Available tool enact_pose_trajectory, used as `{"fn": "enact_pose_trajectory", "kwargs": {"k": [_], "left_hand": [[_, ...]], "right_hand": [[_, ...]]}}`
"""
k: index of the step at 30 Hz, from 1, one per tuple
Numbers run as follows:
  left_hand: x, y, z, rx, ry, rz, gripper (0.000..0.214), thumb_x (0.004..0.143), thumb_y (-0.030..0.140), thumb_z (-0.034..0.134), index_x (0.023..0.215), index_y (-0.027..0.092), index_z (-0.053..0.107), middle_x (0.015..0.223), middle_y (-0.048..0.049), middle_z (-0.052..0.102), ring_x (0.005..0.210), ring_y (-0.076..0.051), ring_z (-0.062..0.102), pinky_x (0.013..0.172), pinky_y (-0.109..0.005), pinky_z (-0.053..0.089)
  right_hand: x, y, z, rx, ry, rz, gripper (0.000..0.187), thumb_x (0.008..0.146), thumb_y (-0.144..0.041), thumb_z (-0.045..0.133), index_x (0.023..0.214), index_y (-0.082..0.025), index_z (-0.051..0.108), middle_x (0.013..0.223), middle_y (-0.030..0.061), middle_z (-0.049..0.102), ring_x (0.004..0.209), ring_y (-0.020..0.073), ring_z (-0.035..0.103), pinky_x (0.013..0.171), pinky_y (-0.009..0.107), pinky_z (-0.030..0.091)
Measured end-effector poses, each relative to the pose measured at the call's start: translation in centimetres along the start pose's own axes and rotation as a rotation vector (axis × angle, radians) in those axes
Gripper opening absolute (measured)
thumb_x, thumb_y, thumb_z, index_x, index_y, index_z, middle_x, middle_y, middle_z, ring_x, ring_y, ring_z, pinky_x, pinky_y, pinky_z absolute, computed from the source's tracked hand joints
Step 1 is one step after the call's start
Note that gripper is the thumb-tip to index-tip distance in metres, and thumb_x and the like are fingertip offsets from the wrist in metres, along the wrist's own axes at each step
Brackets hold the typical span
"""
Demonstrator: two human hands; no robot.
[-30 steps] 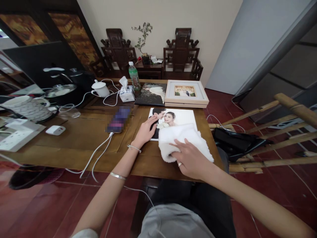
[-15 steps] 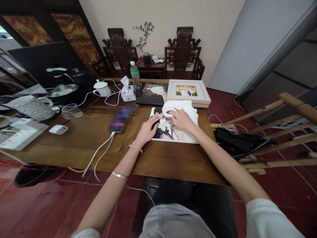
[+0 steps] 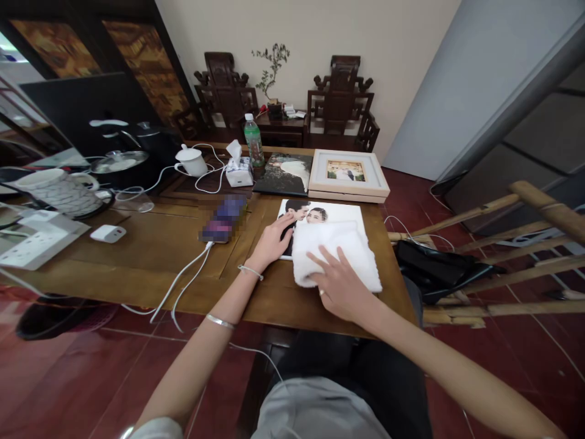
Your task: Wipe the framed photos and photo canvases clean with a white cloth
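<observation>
A photo panel (image 3: 345,211) with a picture of a couple lies flat on the wooden table. My left hand (image 3: 273,239) rests on its left edge, fingers stretched out and holding nothing. Over the lower right part of the panel spreads a folded white towel (image 3: 336,238), which overhangs the panel's near edge onto the table. My right hand (image 3: 340,283) has the towel's near side, its fingers laid across the top and the thumb at the fold. The towel hides much of the picture.
Behind the panel lie a dark photo panel (image 3: 278,174) and a pale framed photo (image 3: 379,177). A bottle (image 3: 253,143), tissue box (image 3: 240,172) and lidded cup (image 3: 192,162) stand further left. A phone (image 3: 223,218) with a white cable (image 3: 192,271) is left of my left hand.
My right hand has drawn the towel toward me, from the panel's upper part to its near edge. The towel now lies flatter and wider. My left hand has stayed on the panel.
</observation>
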State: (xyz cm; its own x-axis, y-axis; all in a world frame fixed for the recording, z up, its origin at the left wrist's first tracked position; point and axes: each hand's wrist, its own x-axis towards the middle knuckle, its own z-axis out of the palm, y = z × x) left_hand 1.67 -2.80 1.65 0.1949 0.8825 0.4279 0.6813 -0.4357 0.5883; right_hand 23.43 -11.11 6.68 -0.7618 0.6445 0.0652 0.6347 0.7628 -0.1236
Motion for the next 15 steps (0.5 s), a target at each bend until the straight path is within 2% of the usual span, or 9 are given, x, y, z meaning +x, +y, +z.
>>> {"fn": "enact_pose_trajectory", "kwargs": {"k": [4,8,10,15], "left_hand": [[-0.1,0.0,0.0,0.006,-0.002,-0.004,0.039,0.092,0.023,0.044,0.127,0.017,0.059,0.14,-0.0081,0.053,0.134,-0.023,0.045,0.115,-0.042,0.033],[-0.1,0.0,0.0,0.0,-0.001,-0.004,0.039,0.092,0.023,0.043,0.128,0.018,0.059,0.141,-0.0073,0.053,0.134,-0.022,0.045,0.115,-0.043,0.033],[-0.1,-0.1,0.0,-0.006,0.0,-0.001,0.04,0.092,0.022,0.043,0.129,0.018,0.058,0.141,-0.0071,0.052,0.134,-0.022,0.045,0.115,-0.043,0.033],[-0.1,-0.2,0.1,-0.006,-0.001,0.003,0.039,0.092,0.024,0.043,0.128,0.017,0.059,0.14,-0.0077,0.053,0.134,-0.022,0.045,0.115,-0.042,0.033]], "right_hand": [[-2.2,-0.7,-1.7,0.114,-0.027,0.04,0.042,0.072,-0.008,0.047,0.104,-0.021,0.071,0.128,0.0135,0.061,0.126,0.031,0.05,0.106,0.056,0.034],[-2.0,1.8,-2.4,0.133,0.029,0.127,0.041,0.074,-0.007,0.042,0.099,-0.022,0.071,0.106,0.0081,0.072,0.1,0.0248,0.065,0.104,0.046,0.039],[-1.1,4.1,-2.1,0.097,0.081,0.169,0.042,0.077,-0.008,0.04,0.104,-0.02,0.07,0.102,0.0074,0.072,0.099,0.0245,0.065,0.106,0.045,0.037],[2.2,9.2,-1.1,-0.025,0.162,0.265,0.045,0.081,-0.01,0.039,0.118,-0.013,0.064,0.123,0.0146,0.064,0.122,0.0283,0.052,0.11,0.05,0.029]]}}
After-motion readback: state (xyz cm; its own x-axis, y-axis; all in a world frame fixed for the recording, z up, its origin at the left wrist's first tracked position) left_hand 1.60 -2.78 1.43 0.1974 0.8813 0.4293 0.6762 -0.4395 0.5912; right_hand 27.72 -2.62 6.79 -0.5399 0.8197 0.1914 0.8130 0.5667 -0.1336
